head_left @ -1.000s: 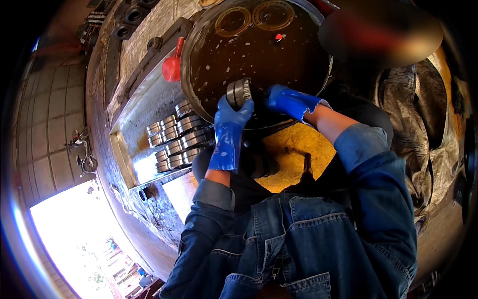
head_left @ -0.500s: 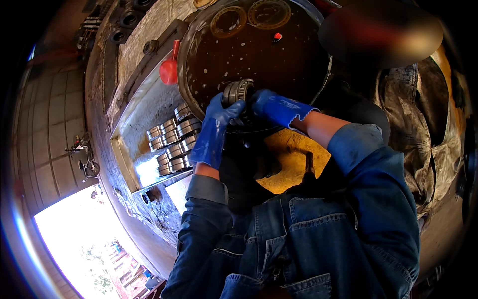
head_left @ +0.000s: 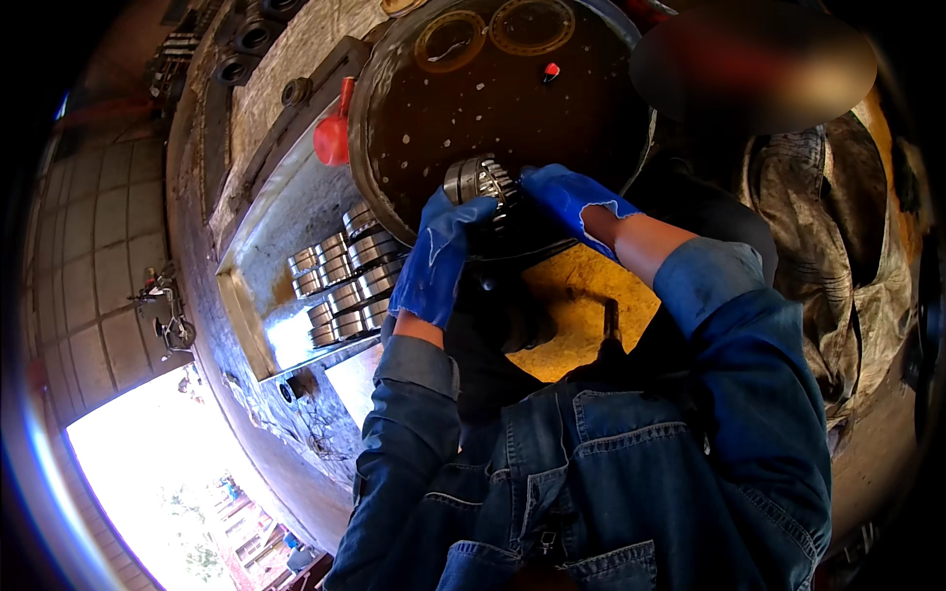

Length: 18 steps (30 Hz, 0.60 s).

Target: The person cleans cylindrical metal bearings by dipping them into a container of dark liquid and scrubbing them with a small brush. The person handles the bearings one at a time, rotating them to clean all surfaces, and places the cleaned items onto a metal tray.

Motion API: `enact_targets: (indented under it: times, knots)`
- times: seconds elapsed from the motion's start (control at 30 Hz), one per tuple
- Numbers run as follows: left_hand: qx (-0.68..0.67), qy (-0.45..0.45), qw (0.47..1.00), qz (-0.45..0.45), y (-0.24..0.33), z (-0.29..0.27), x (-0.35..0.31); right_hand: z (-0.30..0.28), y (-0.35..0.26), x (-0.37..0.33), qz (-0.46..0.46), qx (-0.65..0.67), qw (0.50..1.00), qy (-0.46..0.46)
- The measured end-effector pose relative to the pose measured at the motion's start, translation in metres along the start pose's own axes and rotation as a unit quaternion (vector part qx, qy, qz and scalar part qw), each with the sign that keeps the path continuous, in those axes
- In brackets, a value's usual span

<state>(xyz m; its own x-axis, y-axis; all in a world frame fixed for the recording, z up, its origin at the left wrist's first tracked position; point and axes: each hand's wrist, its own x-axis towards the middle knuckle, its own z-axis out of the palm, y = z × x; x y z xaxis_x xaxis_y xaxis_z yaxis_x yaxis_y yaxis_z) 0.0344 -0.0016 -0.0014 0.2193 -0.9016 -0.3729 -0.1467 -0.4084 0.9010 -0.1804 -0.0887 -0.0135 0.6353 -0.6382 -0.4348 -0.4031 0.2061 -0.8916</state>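
Observation:
Both my hands wear blue rubber gloves and hold a round steel roller bearing [head_left: 480, 180] at the near rim of a big dark round pan [head_left: 512, 108]. My left hand [head_left: 439, 258] grips the bearing from below and on its left side. My right hand [head_left: 567, 195], its glove torn at the cuff, holds the bearing's right side. Two brass-coloured rings [head_left: 493, 32] lie at the far side of the pan.
A metal tray [head_left: 286, 256] to the left holds several more steel bearings [head_left: 340, 281] in rows. A red funnel-like piece [head_left: 333, 138] sits by the pan's left rim. A yellow surface [head_left: 581, 315] lies under my arms. Crumpled cloth [head_left: 828, 246] is at right.
Both hands and the bearing have stayed at the pan's near rim. My left hand has shifted from under the bearing to grip its left side.

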Motion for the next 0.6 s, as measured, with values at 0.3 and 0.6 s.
enact_targets:
  times: [0.3,0.6]
  knots:
    - [0.085,-0.039,0.994,-0.056,0.004,-0.01,0.008,0.053,0.039,0.067,0.008,-0.075,0.995,0.061]
    - [0.388,0.23,0.892,-0.04,-0.004,0.03,-0.033,0.038,0.041,0.059,-0.127,-0.3,0.943,0.063]
